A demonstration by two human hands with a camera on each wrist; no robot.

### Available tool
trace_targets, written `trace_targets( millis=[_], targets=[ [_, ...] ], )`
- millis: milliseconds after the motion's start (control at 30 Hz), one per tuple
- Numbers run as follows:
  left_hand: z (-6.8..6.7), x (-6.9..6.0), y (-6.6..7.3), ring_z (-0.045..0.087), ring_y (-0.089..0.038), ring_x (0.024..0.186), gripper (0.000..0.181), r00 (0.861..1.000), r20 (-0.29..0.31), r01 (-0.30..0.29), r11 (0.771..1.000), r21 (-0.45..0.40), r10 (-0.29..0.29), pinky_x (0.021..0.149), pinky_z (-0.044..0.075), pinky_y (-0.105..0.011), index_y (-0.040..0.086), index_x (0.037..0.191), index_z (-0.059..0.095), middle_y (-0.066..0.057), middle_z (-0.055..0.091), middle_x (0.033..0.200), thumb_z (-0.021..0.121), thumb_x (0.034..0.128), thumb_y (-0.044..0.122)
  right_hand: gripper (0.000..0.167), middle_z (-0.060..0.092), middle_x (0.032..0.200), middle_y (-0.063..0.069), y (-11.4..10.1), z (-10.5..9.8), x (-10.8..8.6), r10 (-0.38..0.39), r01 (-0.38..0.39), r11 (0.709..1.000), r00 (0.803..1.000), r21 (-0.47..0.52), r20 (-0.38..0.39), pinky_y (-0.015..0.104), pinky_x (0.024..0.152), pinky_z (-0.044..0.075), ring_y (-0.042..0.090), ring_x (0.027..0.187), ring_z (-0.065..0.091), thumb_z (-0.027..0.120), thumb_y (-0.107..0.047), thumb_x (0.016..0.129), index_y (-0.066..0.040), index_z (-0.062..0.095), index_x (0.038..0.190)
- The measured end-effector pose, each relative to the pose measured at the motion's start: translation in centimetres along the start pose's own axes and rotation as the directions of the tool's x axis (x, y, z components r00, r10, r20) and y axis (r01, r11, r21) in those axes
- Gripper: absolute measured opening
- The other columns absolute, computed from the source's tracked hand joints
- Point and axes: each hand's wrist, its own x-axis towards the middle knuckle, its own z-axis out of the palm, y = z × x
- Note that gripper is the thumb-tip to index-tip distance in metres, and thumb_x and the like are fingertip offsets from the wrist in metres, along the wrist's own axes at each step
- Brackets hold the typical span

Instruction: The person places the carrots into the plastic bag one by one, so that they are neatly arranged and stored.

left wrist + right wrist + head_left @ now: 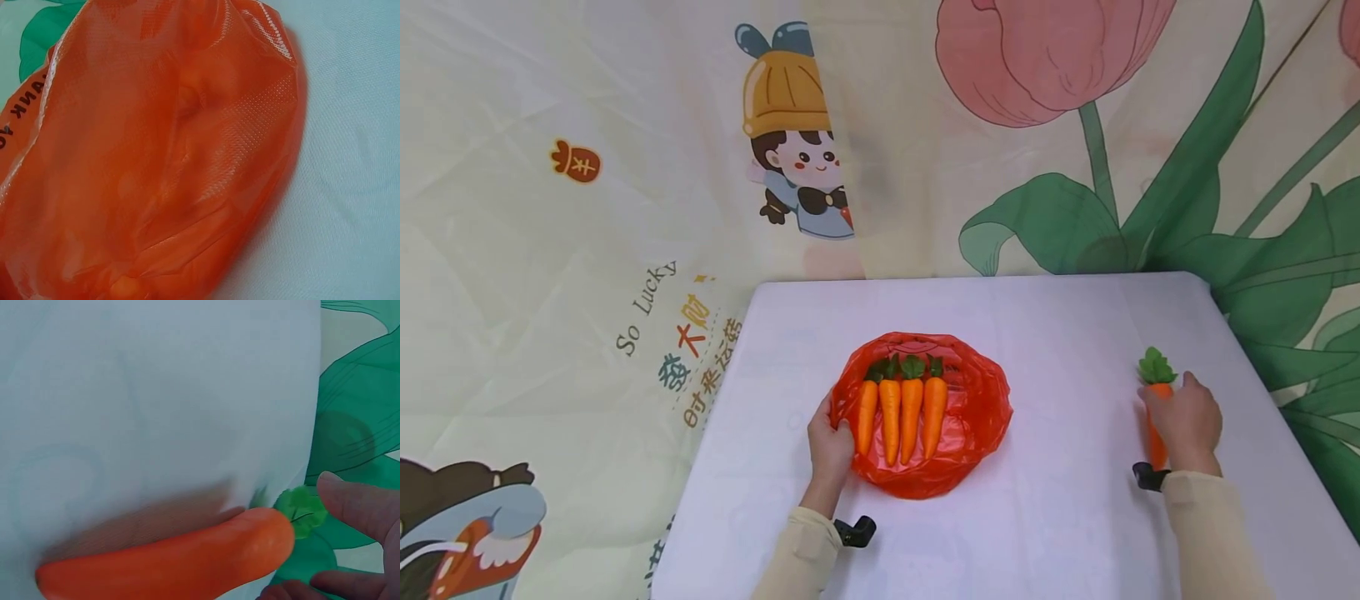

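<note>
A red plastic bag (973,417) lies on the table with its mouth spread wide. Several orange toy carrots (912,417) with green tops lie side by side in it. My left hand (829,446) grips the bag's left rim, thumb on the near side. The bag (156,156) fills most of the left wrist view, where that hand does not show. At the right, a single carrot (1157,442) lies on the table, its leafy top pointing away. Over it is my right hand (1191,423). In the right wrist view the thumb (359,503) and fingers stand apart near the carrot's (181,559) leafy end.
The white table (1060,333) has a patterned cloth backdrop (895,167) behind it, with printed tulips and cartoon figures. A black wrist camera (856,532) sits at the left wrist and another black camera (1148,477) at the right.
</note>
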Motion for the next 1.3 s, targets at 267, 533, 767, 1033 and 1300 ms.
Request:
trace_targets(
  millis=[267,533,767,1033,1300],
  targets=[
    [0.1,-0.1,0.0,0.047,-0.025,0.135,0.056,1.0,-0.001,-0.011,1.0,-0.013,0.011,0.107,0.045,-0.043,0.016,0.157,0.039,-0.003,0.046,0.152,0.049,0.1037,0.0,0.075,0.038,0.143,0.041,1.0,0.5,0.3,0.047,-0.047,0.999,0.998,-0.004,0.042,0.063,0.103,0.043,0.055,0.122,0.041,0.055,-0.035,0.101,0.016,0.027,0.149],
    [0.4,-0.1,-0.2,0.048,-0.025,0.135,0.056,1.0,-0.015,-0.009,1.0,-0.002,0.009,0.107,0.045,-0.042,0.016,0.156,0.04,-0.002,0.047,0.152,0.051,0.1032,0.0,0.062,0.052,0.122,0.039,1.9,1.0,0.4,-0.004,0.005,0.999,1.0,-0.038,0.022,0.058,0.088,0.05,0.049,0.1,0.049,0.06,-0.028,0.098,0.018,0.045,0.136],
    [0.3,-0.2,-0.2,0.047,-0.024,0.135,0.056,1.0,-0.003,-0.019,1.0,0.0,0.019,0.107,0.044,-0.042,0.016,0.156,0.039,-0.002,0.046,0.152,0.049,0.1036,0.0,0.059,0.051,0.127,0.037,2.1,1.6,0.3,0.0,0.002,0.999,0.999,-0.034,0.039,0.062,0.094,0.046,0.051,0.106,0.048,0.063,-0.023,0.097,0.014,0.045,0.14],
    [0.2,-0.2,0.0,0.047,-0.024,0.135,0.056,1.0,0.009,-0.019,1.0,-0.01,0.019,0.108,0.044,-0.041,0.015,0.157,0.039,-0.002,0.046,0.153,0.048,0.1037,0.0,0.073,0.039,0.148,0.032,0.6,1.9,-0.8,0.075,-0.12,0.959,0.981,0.257,0.18,0.06,0.105,0.043,0.048,0.126,0.042,0.066,-0.027,0.097,0.006,0.033,0.153],
    [0.2,-0.3,0.1,0.047,-0.025,0.135,0.057,1.0,0.003,-0.003,1.0,0.0,0.003,0.107,0.045,-0.042,0.014,0.157,0.038,-0.003,0.045,0.153,0.049,0.1036,0.0,0.082,0.036,0.153,0.03,-2.5,1.6,-2.4,-0.055,-0.119,0.842,0.951,0.525,0.305,0.055,0.107,0.043,0.044,0.133,0.043,0.066,-0.037,0.098,0.003,0.026,0.157]
  ],
)
